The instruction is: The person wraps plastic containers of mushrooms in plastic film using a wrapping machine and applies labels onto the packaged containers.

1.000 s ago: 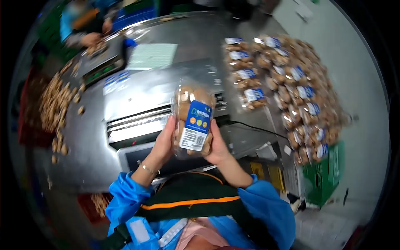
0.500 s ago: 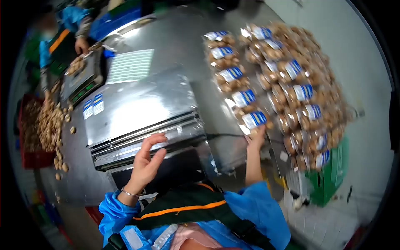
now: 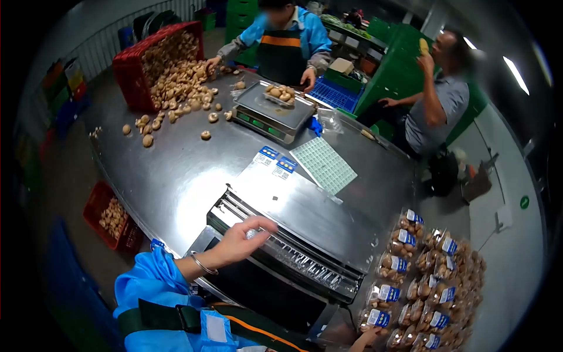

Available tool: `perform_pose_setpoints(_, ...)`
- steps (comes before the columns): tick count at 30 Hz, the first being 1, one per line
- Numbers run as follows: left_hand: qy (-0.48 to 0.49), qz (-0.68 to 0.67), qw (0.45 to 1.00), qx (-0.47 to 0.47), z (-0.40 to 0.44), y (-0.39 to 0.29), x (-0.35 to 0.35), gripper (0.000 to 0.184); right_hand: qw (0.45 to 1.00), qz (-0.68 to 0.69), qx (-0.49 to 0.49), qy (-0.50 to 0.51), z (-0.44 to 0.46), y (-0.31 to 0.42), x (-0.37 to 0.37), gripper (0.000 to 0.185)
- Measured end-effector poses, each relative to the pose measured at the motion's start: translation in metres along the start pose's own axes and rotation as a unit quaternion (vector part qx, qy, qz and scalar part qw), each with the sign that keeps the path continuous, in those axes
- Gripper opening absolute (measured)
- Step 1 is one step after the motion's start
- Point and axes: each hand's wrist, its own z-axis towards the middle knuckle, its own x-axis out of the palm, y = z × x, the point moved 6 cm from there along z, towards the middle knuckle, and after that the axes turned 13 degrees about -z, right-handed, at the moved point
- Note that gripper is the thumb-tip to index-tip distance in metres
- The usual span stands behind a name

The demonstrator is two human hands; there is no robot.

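My left hand (image 3: 245,239) hangs over the sealing machine (image 3: 287,249), empty, with thumb and forefinger apart. At the bottom edge my right hand (image 3: 366,339) grips the near end of a labelled mushroom pack (image 3: 375,318); its fingertips are partly hidden. This pack is the nearest in a column of several wrapped packs with blue-and-white labels. More packs (image 3: 443,293) crowd together to the right of it. Two loose labels (image 3: 277,162) lie on the machine's metal top.
A scale (image 3: 272,111) with a mushroom tray, a pale green sheet (image 3: 324,165) and a tipped red crate (image 3: 157,64) spilling mushrooms are on the metal table (image 3: 170,176). A co-worker stands behind the scale; another person sits at the right. A red crate (image 3: 111,217) stands lower left.
The pack held in both hands a second ago now lies at the near end of the column, under my right hand. My left hand let go. The view has turned up and left, showing both people.
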Motion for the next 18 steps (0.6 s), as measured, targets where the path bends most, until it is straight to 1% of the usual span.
perform_pose_setpoints(2,-0.058,0.033,0.998,0.011,0.003,-0.007,-0.044,0.02,0.998,-0.063,-0.01,-0.009,-0.016,0.025,-0.003,0.04)
perform_pose_setpoints(4,-0.145,-0.062,0.987,-0.026,0.003,-0.003,-0.091,0.019,0.992,-0.116,-0.038,-0.011,-0.029,0.058,-0.007,0.038)
perform_pose_setpoints(5,-0.17,-0.08,0.982,-0.03,0.004,0.001,-0.115,0.019,0.984,-0.167,-0.058,0.014,-0.024,0.066,-0.004,0.038)
perform_pose_setpoints(6,-0.193,-0.096,0.976,-0.03,0.004,0.004,-0.14,0.019,0.982,-0.163,-0.091,0.007,-0.017,0.091,-0.008,0.037)
perform_pose_setpoints(7,-0.22,-0.078,0.972,0.0,0.006,0.012,-0.164,0.019,0.977,-0.181,-0.115,-0.002,-0.025,0.122,0.0,0.036)
perform_pose_setpoints(8,-0.241,-0.066,0.968,-0.001,0.008,0.014,-0.184,0.019,0.975,-0.175,-0.14,0.004,-0.035,0.155,0.012,0.035)
perform_pose_setpoints(9,-0.258,-0.074,0.963,-0.004,0.012,0.023,-0.203,0.019,0.97,-0.164,-0.176,0.031,-0.047,0.192,0.032,0.034)
perform_pose_setpoints(11,-0.292,-0.083,0.953,-0.013,0.022,0.049,-0.241,0.019,0.952,-0.141,-0.249,0.106,-0.089,0.265,0.097,0.033)
perform_pose_setpoints(12,-0.304,-0.094,0.948,-0.018,0.028,0.06,-0.254,0.02,0.938,-0.115,-0.3,0.126,-0.155,0.306,0.141,0.029)
perform_pose_setpoints(13,-0.315,-0.102,0.943,-0.029,0.032,0.071,-0.266,0.02,0.917,-0.121,-0.338,0.176,-0.161,0.321,0.178,0.028)
perform_pose_setpoints(15,-0.319,-0.114,0.939,-0.062,0.042,0.088,-0.285,0.02,0.827,-0.247,-0.451,0.228,-0.229,0.357,0.254,0.025)
perform_pose_setpoints(16,-0.311,-0.092,0.943,-0.071,0.047,0.095,-0.293,0.02,0.801,-0.266,-0.457,0.283,-0.248,0.361,0.289,0.025)
perform_pose_setpoints(17,-0.301,-0.069,0.948,-0.082,0.051,0.104,-0.3,0.02,0.73,-0.306,-0.543,0.28,-0.266,0.365,0.319,0.026)
perform_pose_setpoints(18,-0.292,-0.047,0.951,-0.09,0.056,0.113,-0.308,0.02,0.709,-0.332,-0.555,0.28,-0.285,0.366,0.346,0.025)
